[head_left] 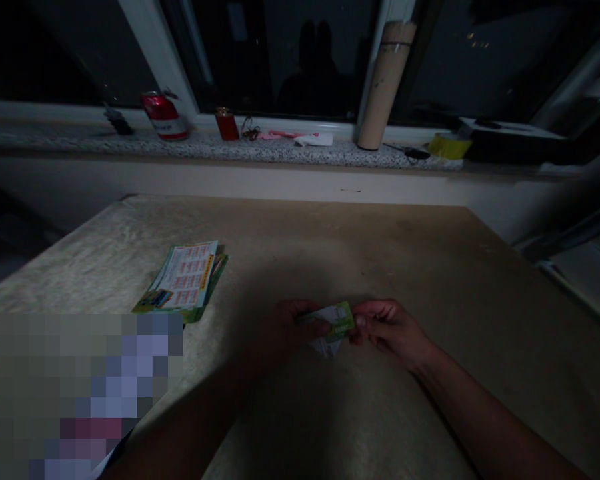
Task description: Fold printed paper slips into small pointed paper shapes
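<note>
A small folded paper point(341, 319), green and white with print on it, is held above the middle of the table. My left hand point(295, 323) grips it from the left, the thumb lying across its front. At its right edge, my right hand point(385, 327) has thumb and fingers pinched together on the corner. A white pointed flap hangs below the green part. To the left, a stack of printed leaflets point(187, 277) with green edges and rows of red print lies on the table.
The table point(430, 267) reaches to the wall under a window. Along the speckled sill point(290, 153) stand a red can point(164, 117), a small orange-red container point(227, 125), a tall cardboard tube point(386, 87) and a yellow item point(449, 145). A blurred-out patch covers the lower left.
</note>
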`<state>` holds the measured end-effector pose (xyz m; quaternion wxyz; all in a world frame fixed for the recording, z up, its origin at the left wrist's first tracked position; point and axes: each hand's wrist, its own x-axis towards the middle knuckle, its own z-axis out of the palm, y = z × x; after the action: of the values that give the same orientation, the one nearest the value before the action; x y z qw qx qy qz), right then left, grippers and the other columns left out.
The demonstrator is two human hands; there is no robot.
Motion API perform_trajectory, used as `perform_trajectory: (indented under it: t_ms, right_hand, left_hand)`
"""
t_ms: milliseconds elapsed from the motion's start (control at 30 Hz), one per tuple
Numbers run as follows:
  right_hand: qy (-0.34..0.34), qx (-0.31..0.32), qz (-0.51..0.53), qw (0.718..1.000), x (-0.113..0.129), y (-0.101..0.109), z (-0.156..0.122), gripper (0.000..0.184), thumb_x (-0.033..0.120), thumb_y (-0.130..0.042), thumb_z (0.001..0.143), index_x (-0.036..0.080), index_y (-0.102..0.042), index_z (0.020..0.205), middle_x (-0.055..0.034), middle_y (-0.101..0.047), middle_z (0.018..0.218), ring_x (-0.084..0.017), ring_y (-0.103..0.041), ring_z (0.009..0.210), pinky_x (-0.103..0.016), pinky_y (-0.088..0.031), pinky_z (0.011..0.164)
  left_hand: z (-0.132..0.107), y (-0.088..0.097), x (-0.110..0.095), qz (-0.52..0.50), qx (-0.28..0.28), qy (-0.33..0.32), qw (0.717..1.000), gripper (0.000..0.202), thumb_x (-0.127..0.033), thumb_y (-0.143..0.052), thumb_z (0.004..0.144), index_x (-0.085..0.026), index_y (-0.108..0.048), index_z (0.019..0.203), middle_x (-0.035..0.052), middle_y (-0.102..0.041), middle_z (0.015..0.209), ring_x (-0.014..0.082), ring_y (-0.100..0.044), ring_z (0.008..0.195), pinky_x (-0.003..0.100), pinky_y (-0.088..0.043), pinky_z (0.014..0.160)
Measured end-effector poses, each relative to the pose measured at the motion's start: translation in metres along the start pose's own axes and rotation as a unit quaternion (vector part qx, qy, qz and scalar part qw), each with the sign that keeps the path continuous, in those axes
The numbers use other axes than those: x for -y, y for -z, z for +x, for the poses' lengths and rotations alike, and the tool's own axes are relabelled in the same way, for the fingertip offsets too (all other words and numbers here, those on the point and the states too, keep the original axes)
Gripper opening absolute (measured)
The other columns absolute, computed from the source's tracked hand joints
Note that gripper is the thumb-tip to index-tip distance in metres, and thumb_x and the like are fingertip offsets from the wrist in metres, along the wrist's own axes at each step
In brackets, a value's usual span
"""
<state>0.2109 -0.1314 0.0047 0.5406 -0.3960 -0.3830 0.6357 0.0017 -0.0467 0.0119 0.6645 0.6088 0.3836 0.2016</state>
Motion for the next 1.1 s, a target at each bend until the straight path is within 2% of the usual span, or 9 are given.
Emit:
perform_trajectory:
  t_ms: [267,467,667,833,1100]
  right_hand:
    - [0.026,-0.018,-0.086,0.996,-0.005,0.002,0.001,0.026,0.042,-0.083,0.076,0.018,-0.080,0.086,-0.0019,-0.072,0.066,-0.012,-0.062,0.058,-0.026,-0.050,0.060]
    - [0.040,-0.022,-0.110,0.993,-0.006,0.001,0.000,0.021,0.038,-0.079,0.081,0.019,-0.080,0.088,-0.0020,-0.072,0.067,-0.014,-0.063,0.063,-0.027,-0.050,0.065]
    - [0.045,-0.015,-0.123,0.991,0.000,-0.005,-0.001,0.019,0.038,-0.080,0.079,0.020,-0.080,0.085,-0.0007,-0.071,0.066,-0.012,-0.061,0.060,-0.025,-0.050,0.061]
    - [0.046,-0.025,-0.155,0.987,0.001,-0.007,-0.001,0.022,0.041,-0.079,0.080,0.019,-0.080,0.087,-0.0005,-0.069,0.064,-0.012,-0.060,0.059,-0.025,-0.050,0.060]
    - [0.025,-0.024,-0.160,0.987,0.001,-0.005,-0.001,0.024,0.041,-0.080,0.078,0.017,-0.079,0.082,-0.0011,-0.070,0.064,-0.012,-0.060,0.058,-0.025,-0.050,0.059]
  left_hand:
    - [-0.004,-0.006,-0.005,0.046,0.026,-0.011,0.999,0.037,-0.047,-0.077,0.073,-0.014,-0.078,0.089,0.0057,-0.074,0.077,0.0167,-0.064,0.065,0.025,-0.046,0.060]
    - [-0.006,-0.009,-0.005,0.053,0.002,-0.011,0.999,0.034,-0.046,-0.074,0.076,-0.014,-0.075,0.085,0.0025,-0.069,0.071,0.0138,-0.060,0.061,0.023,-0.042,0.056]
    - [-0.006,-0.012,0.000,0.066,0.002,-0.060,0.996,0.034,-0.046,-0.071,0.078,-0.015,-0.069,0.089,0.0026,-0.067,0.075,0.0145,-0.059,0.065,0.023,-0.042,0.057]
    - [-0.009,-0.013,-0.003,0.113,0.024,-0.064,0.991,0.036,-0.049,-0.065,0.084,-0.014,-0.073,0.087,0.0019,-0.064,0.071,0.0134,-0.055,0.062,0.023,-0.038,0.056]
    - [-0.012,-0.013,-0.008,0.145,0.050,-0.116,0.981,0.036,-0.046,-0.056,0.093,-0.017,-0.077,0.094,0.0018,-0.067,0.074,0.0136,-0.055,0.066,0.023,-0.038,0.061]
